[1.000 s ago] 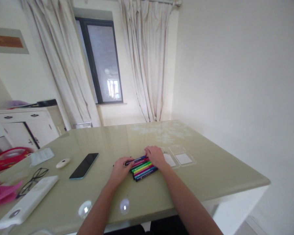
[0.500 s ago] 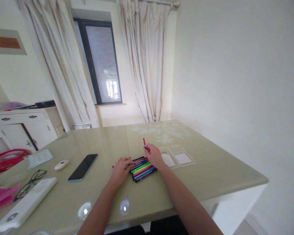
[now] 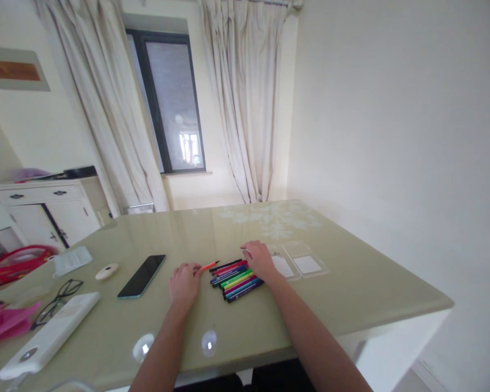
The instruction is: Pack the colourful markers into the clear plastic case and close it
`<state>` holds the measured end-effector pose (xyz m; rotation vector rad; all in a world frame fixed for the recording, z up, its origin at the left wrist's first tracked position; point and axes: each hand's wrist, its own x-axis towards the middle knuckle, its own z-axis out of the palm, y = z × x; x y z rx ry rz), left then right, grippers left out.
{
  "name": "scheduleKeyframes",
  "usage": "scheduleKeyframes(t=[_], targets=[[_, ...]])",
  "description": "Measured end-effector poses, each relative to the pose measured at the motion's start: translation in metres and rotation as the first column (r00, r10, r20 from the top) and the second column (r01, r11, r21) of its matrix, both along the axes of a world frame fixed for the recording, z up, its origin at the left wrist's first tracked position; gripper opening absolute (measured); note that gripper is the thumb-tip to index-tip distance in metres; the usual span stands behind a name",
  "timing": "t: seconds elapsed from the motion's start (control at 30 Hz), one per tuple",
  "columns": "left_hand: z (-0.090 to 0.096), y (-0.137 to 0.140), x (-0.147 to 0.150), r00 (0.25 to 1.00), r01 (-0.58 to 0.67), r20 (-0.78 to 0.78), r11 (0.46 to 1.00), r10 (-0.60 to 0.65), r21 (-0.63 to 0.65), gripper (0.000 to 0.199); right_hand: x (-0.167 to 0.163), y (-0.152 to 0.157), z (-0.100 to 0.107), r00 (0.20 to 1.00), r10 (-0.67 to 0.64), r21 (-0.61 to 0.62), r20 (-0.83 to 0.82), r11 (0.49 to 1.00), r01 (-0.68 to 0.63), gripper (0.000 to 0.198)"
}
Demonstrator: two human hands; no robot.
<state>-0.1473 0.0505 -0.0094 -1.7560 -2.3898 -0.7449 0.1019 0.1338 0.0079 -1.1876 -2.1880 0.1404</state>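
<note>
My left hand (image 3: 184,284) is closed around one end of an orange marker (image 3: 209,265), whose dark tip points right, away from the fingers. To its right lies a row of colored markers (image 3: 240,280), side by side and slanting on the table: black, red, purple, blue, green, yellow and others. Over the far right end of this row rests my right hand (image 3: 259,260), fingers pinched together. A small bit of a red marker (image 3: 249,252) shows between them; the rest of it is hidden by the hand. Just right of that hand lies an open clear plastic case (image 3: 304,257) with white inserts.
On the left are a phone (image 3: 142,276), a white oval object (image 3: 106,271), black-framed glasses (image 3: 61,299), a long white device (image 3: 51,335), a pale blue mask (image 3: 73,261) and something pink (image 3: 10,325). The table (image 3: 371,283) ends near a wall on the right.
My left hand has moved left, off the row of markers, and now has the orange marker. The red marker that stood upright in my right hand is now mostly hidden.
</note>
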Motion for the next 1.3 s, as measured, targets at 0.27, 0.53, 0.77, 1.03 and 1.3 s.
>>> scheduleKeyframes(t=[0.27,0.53,0.77,1.03,1.3], targets=[[0.008,0.005,0.007,0.902,0.222,0.321,0.948,-0.289,0.23,0.03,0.013,0.005,-0.004,0.959,-0.239,-0.052,0.153,0.967,0.249,0.011],[0.011,0.004,0.017,0.799,0.339,0.408,0.892,-0.441,0.3,0.032,-0.002,0.002,0.004,0.976,0.058,-0.077,-0.211,0.994,-0.076,0.009],[0.012,0.004,0.019,0.794,0.334,0.416,0.89,-0.442,0.309,0.031,-0.006,0.0,0.003,0.936,0.177,-0.009,-0.304,0.982,-0.189,0.007],[0.015,0.002,0.023,0.778,0.354,0.43,0.885,-0.458,0.302,0.031,-0.008,-0.006,0.008,0.878,0.224,-0.032,-0.424,0.965,-0.261,0.013],[0.014,0.003,0.025,0.735,0.347,0.49,0.881,-0.468,0.321,0.031,-0.008,-0.007,0.014,0.801,0.151,-0.222,-0.579,0.917,-0.333,0.018]])
